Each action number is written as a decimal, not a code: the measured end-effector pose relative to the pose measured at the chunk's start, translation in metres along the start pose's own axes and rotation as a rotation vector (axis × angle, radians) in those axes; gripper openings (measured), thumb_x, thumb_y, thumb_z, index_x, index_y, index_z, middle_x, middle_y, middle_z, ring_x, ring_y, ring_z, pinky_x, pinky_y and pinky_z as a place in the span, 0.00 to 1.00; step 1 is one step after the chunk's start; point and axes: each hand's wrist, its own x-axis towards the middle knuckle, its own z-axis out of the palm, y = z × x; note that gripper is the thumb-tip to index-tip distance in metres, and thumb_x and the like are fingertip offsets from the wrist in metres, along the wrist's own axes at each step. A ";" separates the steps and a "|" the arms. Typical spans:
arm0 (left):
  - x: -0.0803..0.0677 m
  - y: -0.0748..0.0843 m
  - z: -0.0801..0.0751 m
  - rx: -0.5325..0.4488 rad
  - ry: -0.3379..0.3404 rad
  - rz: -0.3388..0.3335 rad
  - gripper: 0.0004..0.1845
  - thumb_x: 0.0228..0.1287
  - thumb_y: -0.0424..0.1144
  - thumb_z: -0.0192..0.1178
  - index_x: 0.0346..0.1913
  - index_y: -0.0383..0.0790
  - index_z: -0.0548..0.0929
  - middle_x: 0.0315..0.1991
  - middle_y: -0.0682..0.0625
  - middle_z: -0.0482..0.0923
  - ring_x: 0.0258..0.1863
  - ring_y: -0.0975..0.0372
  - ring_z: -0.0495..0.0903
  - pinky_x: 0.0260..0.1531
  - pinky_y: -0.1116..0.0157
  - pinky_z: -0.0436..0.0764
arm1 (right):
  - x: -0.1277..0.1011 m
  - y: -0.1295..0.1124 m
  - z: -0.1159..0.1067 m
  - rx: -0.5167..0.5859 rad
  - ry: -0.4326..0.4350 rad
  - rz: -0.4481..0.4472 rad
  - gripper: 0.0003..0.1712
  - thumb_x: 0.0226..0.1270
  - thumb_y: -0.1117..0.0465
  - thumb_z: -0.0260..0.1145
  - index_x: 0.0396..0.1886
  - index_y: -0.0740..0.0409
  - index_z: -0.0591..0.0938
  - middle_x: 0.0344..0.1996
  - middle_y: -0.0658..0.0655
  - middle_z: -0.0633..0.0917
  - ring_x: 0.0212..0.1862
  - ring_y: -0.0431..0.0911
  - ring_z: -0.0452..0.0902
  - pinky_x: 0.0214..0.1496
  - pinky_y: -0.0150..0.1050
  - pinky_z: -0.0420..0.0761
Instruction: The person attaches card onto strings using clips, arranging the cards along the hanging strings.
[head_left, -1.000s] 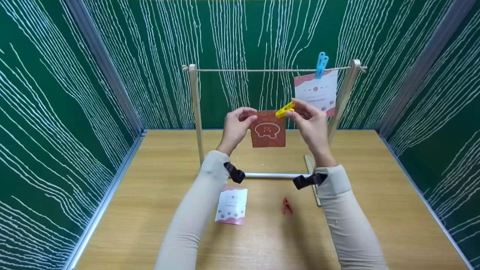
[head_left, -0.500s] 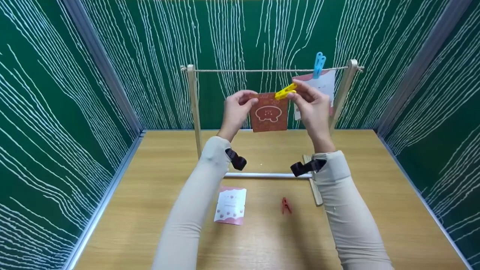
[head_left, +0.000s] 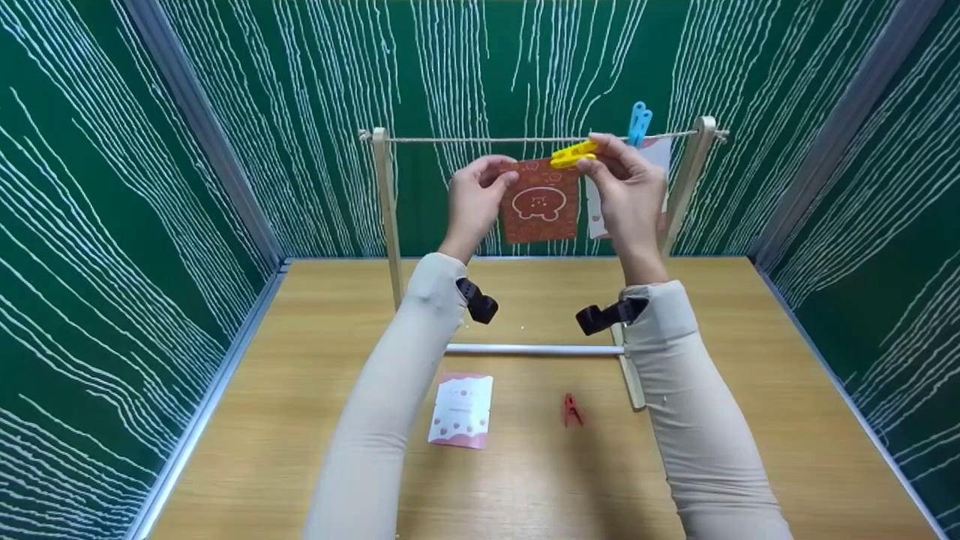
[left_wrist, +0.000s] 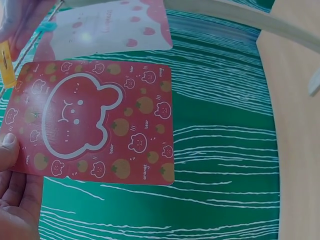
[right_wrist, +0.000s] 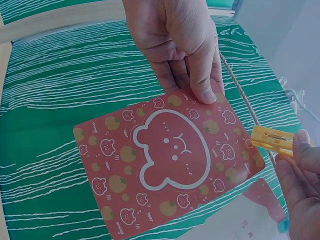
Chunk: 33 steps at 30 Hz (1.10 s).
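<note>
Green walls streaked with white lines close in a wooden table [head_left: 750, 420] on three sides, and from my remote seat I see a wooden drying frame [head_left: 384, 217] standing on it, with a string [head_left: 465, 139] stretched between its two uprights. Both arms, in beige sleeves, are raised toward that string. My view shows the left hand [head_left: 474, 201] lifted just under the string, its thumb and fingers pinching the left upper corner of a red bear card [head_left: 540, 201], which hangs upright with its top edge close below the string. The right hand [head_left: 628, 187] is raised at the card's right upper corner, fingers curled around a yellow clothespin [head_left: 573, 154] held at the string; whether the pin's jaws already bite the string I cannot tell. Behind the right hand, partly hidden by it, a white card with pink trim [head_left: 657, 154] hangs from a blue clothespin [head_left: 638, 123] on the same string. Lower down, flat on the table between the forearms, lie another white and pink card [head_left: 461, 409] and, to its right, a small red clothespin [head_left: 572, 410].
</note>
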 end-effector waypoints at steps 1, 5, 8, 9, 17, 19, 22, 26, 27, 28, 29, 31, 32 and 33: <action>0.001 0.001 0.001 0.004 -0.001 0.006 0.10 0.64 0.36 0.61 0.47 0.39 0.83 0.44 0.48 0.84 0.41 0.62 0.82 0.44 0.70 0.82 | 0.001 -0.001 0.000 -0.005 0.004 -0.008 0.18 0.60 0.61 0.68 0.51 0.59 0.84 0.50 0.58 0.84 0.49 0.43 0.82 0.57 0.31 0.78; 0.004 0.005 0.003 0.009 -0.005 0.010 0.10 0.64 0.36 0.60 0.47 0.39 0.83 0.44 0.47 0.84 0.41 0.62 0.81 0.44 0.70 0.81 | 0.005 -0.003 0.002 -0.023 0.022 -0.030 0.17 0.60 0.61 0.67 0.49 0.58 0.84 0.51 0.58 0.84 0.49 0.43 0.82 0.56 0.31 0.78; 0.006 0.008 0.005 0.011 -0.003 0.003 0.11 0.64 0.36 0.60 0.47 0.40 0.83 0.44 0.47 0.84 0.41 0.62 0.81 0.44 0.70 0.81 | 0.009 -0.005 0.003 -0.015 0.041 -0.043 0.16 0.60 0.63 0.67 0.49 0.60 0.84 0.50 0.59 0.84 0.48 0.44 0.81 0.55 0.30 0.79; 0.006 0.008 0.005 0.011 -0.002 0.002 0.11 0.64 0.36 0.60 0.48 0.40 0.83 0.44 0.47 0.84 0.41 0.62 0.82 0.44 0.70 0.81 | 0.011 -0.006 0.003 -0.011 0.048 -0.047 0.16 0.60 0.64 0.67 0.48 0.61 0.84 0.49 0.59 0.84 0.47 0.44 0.81 0.54 0.30 0.79; 0.008 0.010 0.006 0.019 0.019 0.008 0.10 0.65 0.36 0.59 0.48 0.41 0.82 0.45 0.48 0.84 0.42 0.64 0.82 0.44 0.72 0.81 | 0.017 -0.011 0.006 -0.025 0.081 -0.050 0.15 0.59 0.62 0.68 0.47 0.59 0.85 0.49 0.58 0.84 0.49 0.44 0.81 0.57 0.30 0.77; 0.008 0.010 0.005 0.020 0.026 0.016 0.10 0.65 0.36 0.59 0.48 0.41 0.83 0.45 0.49 0.84 0.42 0.64 0.81 0.44 0.72 0.81 | 0.019 -0.012 0.007 -0.033 0.084 -0.048 0.16 0.59 0.62 0.68 0.48 0.59 0.85 0.50 0.57 0.84 0.50 0.44 0.81 0.57 0.30 0.77; 0.009 0.011 0.006 0.020 0.031 0.022 0.10 0.65 0.36 0.59 0.48 0.41 0.83 0.45 0.48 0.84 0.42 0.63 0.81 0.44 0.72 0.81 | 0.020 -0.013 0.008 -0.059 0.086 -0.047 0.16 0.60 0.62 0.67 0.48 0.60 0.85 0.50 0.58 0.84 0.51 0.44 0.81 0.56 0.30 0.77; 0.009 0.012 0.007 0.018 0.022 0.012 0.11 0.65 0.36 0.60 0.48 0.41 0.82 0.46 0.49 0.84 0.42 0.63 0.81 0.44 0.72 0.81 | 0.021 -0.014 0.010 -0.101 0.071 -0.070 0.15 0.61 0.63 0.67 0.48 0.58 0.85 0.49 0.58 0.85 0.51 0.43 0.81 0.55 0.29 0.78; 0.009 0.013 0.007 0.020 0.020 0.012 0.11 0.65 0.36 0.60 0.48 0.41 0.82 0.45 0.49 0.84 0.42 0.63 0.81 0.44 0.72 0.81 | 0.022 -0.015 0.010 -0.110 0.062 -0.077 0.15 0.61 0.64 0.67 0.48 0.58 0.85 0.49 0.58 0.85 0.50 0.43 0.81 0.54 0.29 0.78; 0.009 0.013 0.007 0.021 0.018 0.015 0.11 0.64 0.36 0.60 0.48 0.41 0.82 0.45 0.49 0.84 0.42 0.63 0.81 0.44 0.72 0.81 | 0.022 -0.015 0.010 -0.120 0.055 -0.085 0.15 0.61 0.63 0.67 0.48 0.57 0.85 0.49 0.58 0.85 0.50 0.43 0.82 0.54 0.29 0.78; 0.009 0.013 0.007 0.021 0.016 0.018 0.11 0.64 0.36 0.60 0.48 0.41 0.82 0.45 0.49 0.84 0.42 0.63 0.81 0.44 0.72 0.81 | 0.023 -0.016 0.011 -0.129 0.049 -0.093 0.15 0.61 0.63 0.66 0.49 0.57 0.85 0.49 0.58 0.85 0.50 0.43 0.82 0.54 0.29 0.78; 0.009 0.013 0.008 0.021 0.016 0.026 0.10 0.64 0.36 0.60 0.47 0.41 0.82 0.45 0.49 0.84 0.42 0.63 0.81 0.44 0.72 0.81 | 0.024 -0.017 0.012 -0.147 0.038 -0.102 0.15 0.62 0.64 0.66 0.49 0.57 0.84 0.49 0.58 0.85 0.51 0.43 0.82 0.54 0.28 0.78; 0.009 0.013 0.008 0.022 0.016 0.027 0.10 0.64 0.36 0.60 0.47 0.41 0.82 0.45 0.49 0.84 0.42 0.63 0.81 0.45 0.72 0.81 | 0.024 -0.017 0.013 -0.151 0.036 -0.096 0.15 0.62 0.64 0.66 0.49 0.56 0.84 0.50 0.58 0.85 0.51 0.42 0.82 0.54 0.28 0.78; 0.009 0.013 0.008 0.024 0.017 0.028 0.10 0.64 0.36 0.60 0.47 0.41 0.82 0.45 0.49 0.84 0.42 0.63 0.81 0.45 0.72 0.81 | 0.025 -0.018 0.014 -0.155 0.031 -0.095 0.15 0.62 0.64 0.66 0.50 0.57 0.84 0.50 0.58 0.85 0.51 0.43 0.82 0.54 0.28 0.78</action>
